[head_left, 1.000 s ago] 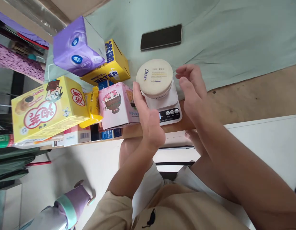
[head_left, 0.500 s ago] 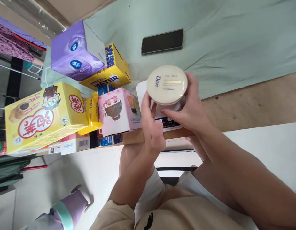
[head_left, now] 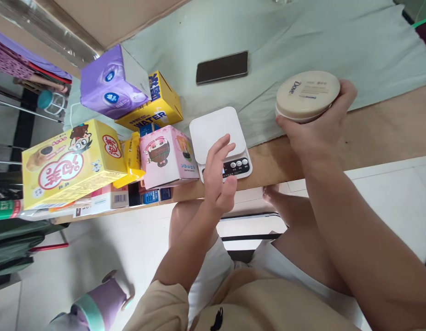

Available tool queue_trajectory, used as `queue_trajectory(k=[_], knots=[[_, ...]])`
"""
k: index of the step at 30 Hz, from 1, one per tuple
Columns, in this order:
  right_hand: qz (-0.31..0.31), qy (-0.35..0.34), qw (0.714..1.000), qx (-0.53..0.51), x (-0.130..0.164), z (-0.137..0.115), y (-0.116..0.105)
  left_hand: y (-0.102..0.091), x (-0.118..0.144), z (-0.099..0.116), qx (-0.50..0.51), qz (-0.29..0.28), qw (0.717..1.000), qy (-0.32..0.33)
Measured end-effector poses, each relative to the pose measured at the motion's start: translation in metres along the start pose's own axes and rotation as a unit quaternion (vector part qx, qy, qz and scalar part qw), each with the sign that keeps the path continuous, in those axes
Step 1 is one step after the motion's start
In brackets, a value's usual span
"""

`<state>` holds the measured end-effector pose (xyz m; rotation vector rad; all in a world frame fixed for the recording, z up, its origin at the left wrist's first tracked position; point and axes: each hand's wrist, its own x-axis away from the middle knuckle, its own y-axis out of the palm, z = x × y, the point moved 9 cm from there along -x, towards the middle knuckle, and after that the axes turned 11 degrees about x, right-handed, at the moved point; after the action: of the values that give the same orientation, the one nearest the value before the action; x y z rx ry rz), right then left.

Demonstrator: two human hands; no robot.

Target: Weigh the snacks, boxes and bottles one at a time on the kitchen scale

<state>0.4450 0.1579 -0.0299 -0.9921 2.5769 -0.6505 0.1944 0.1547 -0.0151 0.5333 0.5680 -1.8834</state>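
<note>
One round, cream-coloured plastic tub (head_left: 307, 94) sits in the right fingers (head_left: 347, 93). One square, white plastic scale (head_left: 215, 128) with three round, pale buttons (head_left: 238, 163) lies by the left fingers (head_left: 213, 161). Left of those fingers stand three large printed cardboard boxes, one pink (head_left: 156, 158), two yellow (head_left: 71, 161), plus one purple, soft-wrapped pack (head_left: 102, 85). Beyond them lies one black, rectangular phone (head_left: 222, 67).

Phone (head_left: 222, 67) behind scale (head_left: 213, 128), carton (head_left: 169, 156) left, tub (head_left: 307, 94) right.
</note>
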Motion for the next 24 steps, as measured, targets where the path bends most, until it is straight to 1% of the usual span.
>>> queue_trajectory(k=[3,5,7,8,9,11,12,13,14,15,18,20,21,22,24], knots=[[-0.017,0.055,0.998,0.034,-0.003,0.009,0.0,-0.009,0.002,0.009,-0.026,0.028,0.999,0.024],[-0.026,0.092,0.994,0.049,-0.001,0.017,0.0,-0.018,0.002,0.021,-0.049,0.065,0.995,0.057],[-0.021,0.098,0.993,0.062,0.002,0.023,-0.005,-0.028,0.002,0.033,-0.081,0.11,0.986,0.092],[-0.009,0.076,0.995,0.072,0.003,0.022,-0.009,-0.034,0.002,0.04,-0.106,0.133,0.98,0.108],[0.01,0.03,0.996,0.083,0.006,0.015,-0.014,-0.04,0.004,0.046,-0.134,0.159,0.97,0.122],[0.063,-0.114,0.987,0.089,0.017,-0.011,-0.023,-0.053,0.009,0.06,-0.184,0.206,0.948,0.155],[0.085,-0.187,0.976,0.077,0.028,-0.027,-0.025,-0.06,0.013,0.067,-0.196,0.226,0.939,0.171],[0.089,-0.25,0.962,0.055,0.04,-0.043,-0.022,-0.068,0.017,0.072,-0.197,0.244,0.932,0.18],[0.079,-0.293,0.953,0.027,0.053,-0.056,-0.016,-0.077,0.021,0.075,-0.19,0.261,0.929,0.181],[0.052,-0.314,0.948,0.001,0.064,-0.067,-0.006,-0.086,0.025,0.076,-0.183,0.278,0.926,0.179],[-0.066,-0.338,0.939,-0.022,0.096,-0.095,0.038,-0.113,0.036,0.077,-0.206,0.325,0.908,0.164],[-0.142,-0.342,0.929,-0.013,0.115,-0.107,0.068,-0.123,0.042,0.076,-0.246,0.324,0.9,0.159],[-0.176,-0.341,0.923,-0.011,0.123,-0.111,0.082,-0.127,0.045,0.074,-0.259,0.316,0.9,0.152],[-0.205,-0.338,0.918,-0.012,0.13,-0.114,0.093,-0.13,0.048,0.069,-0.264,0.306,0.905,0.131],[-0.242,-0.325,0.914,-0.006,0.14,-0.118,0.111,-0.137,0.055,0.057,-0.251,0.29,0.922,0.055]])
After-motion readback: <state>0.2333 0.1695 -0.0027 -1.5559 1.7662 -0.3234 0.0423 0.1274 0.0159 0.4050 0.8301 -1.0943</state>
